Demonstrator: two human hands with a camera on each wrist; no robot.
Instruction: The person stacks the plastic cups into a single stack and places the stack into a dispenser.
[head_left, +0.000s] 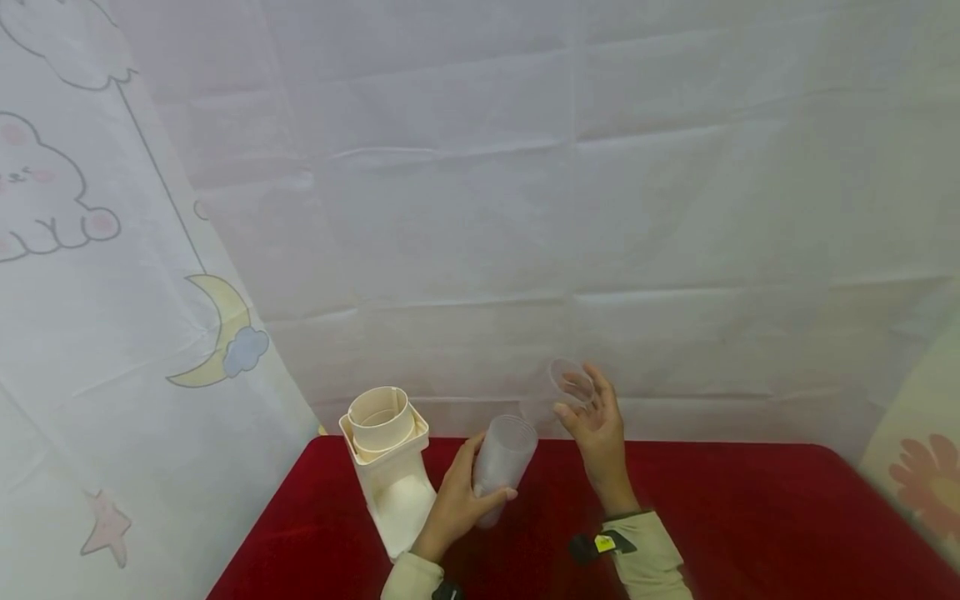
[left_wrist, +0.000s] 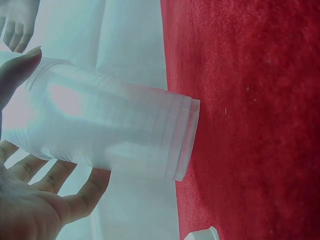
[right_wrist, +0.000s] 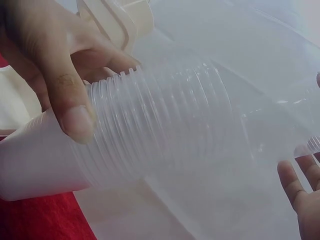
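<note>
A tall stack of clear plastic cups [head_left: 504, 458] tilts above the red cloth. My left hand [head_left: 459, 497] grips it around the side, thumb in front and fingers behind; the stacked rims show closely in the right wrist view, ringing the stack of cups [right_wrist: 150, 120]. To the right and slightly higher, my right hand [head_left: 600, 429] holds a single clear plastic cup [head_left: 553, 402] between thumb and fingers. The cup is faint against the pale backdrop, its open rim facing me. A gap separates it from the stack.
Left of my left hand stands a cream plastic holder [head_left: 401, 500] with a round, open collar [head_left: 380, 417] on top. Red cloth [head_left: 750, 517] covers the table. A pale creased sheet [head_left: 465, 225] hangs behind, and a patterned sheet [head_left: 90, 333] hangs at the left.
</note>
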